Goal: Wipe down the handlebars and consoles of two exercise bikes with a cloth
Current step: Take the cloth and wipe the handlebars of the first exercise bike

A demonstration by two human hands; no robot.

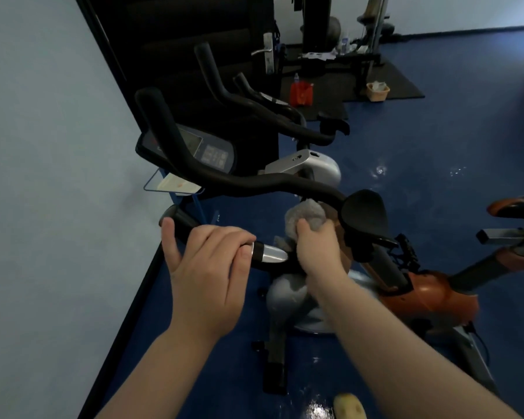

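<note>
The near exercise bike has black handlebars (254, 182) that curve around a dark console (206, 149) with a grey screen. My left hand (206, 267) grips the near handlebar grip by its silver sensor band (273, 255). My right hand (315, 249) holds a grey cloth (306, 216) pressed against the bar's middle, just below the far bar. A second bike's black handlebars (254, 101) stand farther back against the dark door.
A light blue wall runs along the left. An orange bike frame (430, 291) and its seat (363, 213) stand to the right. Farther back are a red bag (300, 92), a small basket (377, 91) and weight equipment on black mats. The floor is blue.
</note>
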